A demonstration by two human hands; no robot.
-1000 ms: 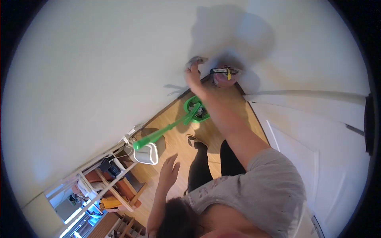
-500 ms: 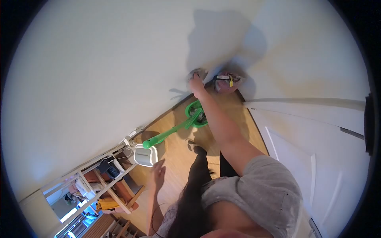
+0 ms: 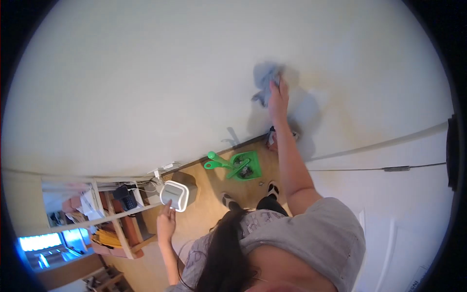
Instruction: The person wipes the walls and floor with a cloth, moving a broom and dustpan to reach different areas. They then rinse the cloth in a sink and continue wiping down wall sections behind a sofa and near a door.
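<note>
A grey-blue cloth [image 3: 266, 80] is bunched in my right hand [image 3: 278, 102], pressed flat against the pale wall [image 3: 185, 73]. Its loose end hangs to the left of the fingers. My left hand [image 3: 166, 224] is low on the left, with the index finger stretched out. That fingertip overlaps the lid of a small white bin [image 3: 184, 197] in this view. On the floor between the hands lies a green dustpan [image 3: 256, 169] with grey debris in it. A green handle [image 3: 219, 159] rises from it toward the left.
A clear bag with reddish contents [image 3: 271, 141] stands by the wall, partly behind my right forearm. At left, a wooden shelf [image 3: 116, 221] holds a dark phone [image 3: 125, 197] and other items. White cables and plugs [image 3: 163, 171] run along the wall. A white door [image 3: 384, 194] is on the right.
My right hand has moved up and right across the wall with the cloth. My left hand has shifted left and down, onto the bin's edge in view. The whole view has turned slightly.
</note>
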